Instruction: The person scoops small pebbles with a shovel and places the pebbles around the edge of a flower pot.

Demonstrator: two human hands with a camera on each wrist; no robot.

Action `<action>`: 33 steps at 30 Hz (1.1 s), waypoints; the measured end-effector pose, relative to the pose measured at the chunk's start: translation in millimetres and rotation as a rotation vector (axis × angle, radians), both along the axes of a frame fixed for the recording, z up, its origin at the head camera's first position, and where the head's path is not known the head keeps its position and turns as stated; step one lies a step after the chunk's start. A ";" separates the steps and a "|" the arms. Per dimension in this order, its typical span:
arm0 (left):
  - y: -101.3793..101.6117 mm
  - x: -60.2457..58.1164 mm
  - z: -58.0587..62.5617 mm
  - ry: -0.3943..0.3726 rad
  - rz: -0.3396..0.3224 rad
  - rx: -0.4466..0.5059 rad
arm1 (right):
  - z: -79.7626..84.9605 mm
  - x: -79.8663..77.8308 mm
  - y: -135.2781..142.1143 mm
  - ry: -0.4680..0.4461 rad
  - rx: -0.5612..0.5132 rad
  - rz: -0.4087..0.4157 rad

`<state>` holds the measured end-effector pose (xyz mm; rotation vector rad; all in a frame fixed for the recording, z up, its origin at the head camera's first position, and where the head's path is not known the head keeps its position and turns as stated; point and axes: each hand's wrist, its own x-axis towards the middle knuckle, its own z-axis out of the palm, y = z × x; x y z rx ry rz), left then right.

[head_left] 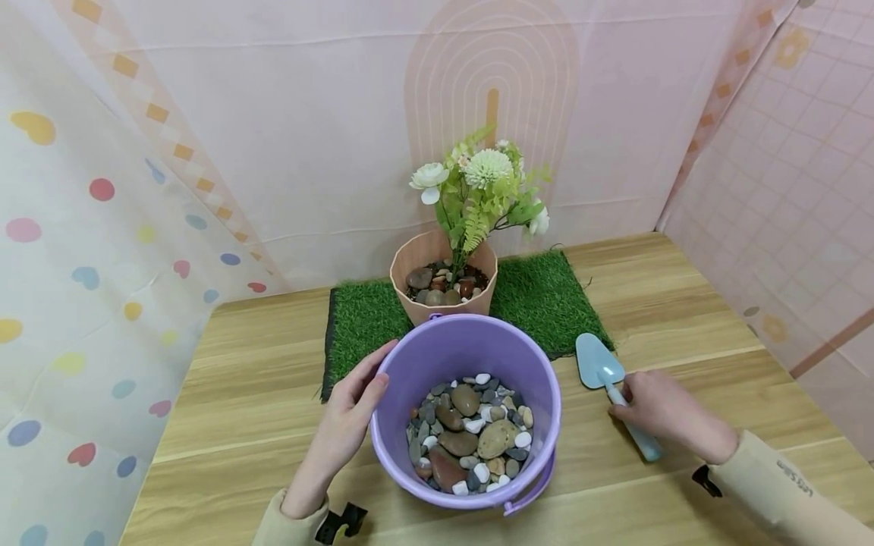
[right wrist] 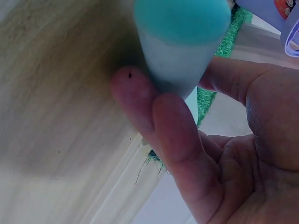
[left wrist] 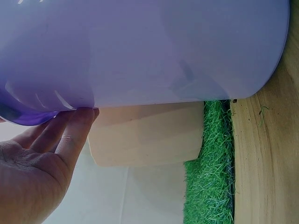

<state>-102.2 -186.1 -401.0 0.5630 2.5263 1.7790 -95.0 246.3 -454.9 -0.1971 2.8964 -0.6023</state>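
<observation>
A purple bucket (head_left: pixel 549 364) stands upright at the front middle, its lower part lined with pebbles (head_left: pixel 471 425) in grey, white and brown. My left hand (head_left: pixel 351 409) rests on its left side, fingers nearly straight along the outer wall and thumb at the rim. In the left wrist view, the fingers (left wrist: pixel 74 133) touch the wall just below the rim. To the right, my right hand (head_left: pixel 658 406) grips a light blue hand trowel (head_left: pixel 597 364) around its handle, blade pointing away from me. In the right wrist view, fingers curl around the handle (right wrist: pixel 175 60), below its teal end.
Behind the bucket, a peach flowerpot (head_left: pixel 444 307) holds stones and white flowers with green leaves (head_left: pixel 478 182). It stands on an artificial grass mat (head_left: pixel 546 296) on the wooden table (head_left: pixel 259 364). Patterned cloths (head_left: pixel 307 114) hang at the back and both sides.
</observation>
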 end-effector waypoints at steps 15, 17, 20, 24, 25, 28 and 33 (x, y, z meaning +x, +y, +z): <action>-1.2 -1.1 -2.2 -0.004 0.033 -0.013 | 16.6 -1.2 1.1 0.008 -0.063 -0.034; -2.0 -2.3 -4.1 -0.009 0.047 0.002 | 20.9 -3.5 -1.2 0.056 -0.078 -0.029; -3.1 -6.1 -6.8 -0.007 0.088 0.044 | 26.5 -8.5 -7.8 0.137 -0.093 -0.027; -4.3 -14.5 -7.7 0.006 0.185 0.077 | 33.3 -17.6 -19.9 0.191 -0.122 -0.046; -4.4 -16.7 -7.1 0.004 0.208 0.079 | 35.0 -20.6 -22.8 0.198 -0.132 -0.045; -5.2 -24.7 -6.0 -0.010 0.258 0.075 | 39.9 -33.0 -32.4 0.224 -0.181 -0.023; -6.3 -44.3 -7.1 -0.042 0.293 0.030 | 48.4 -60.5 -50.2 0.232 -0.304 0.025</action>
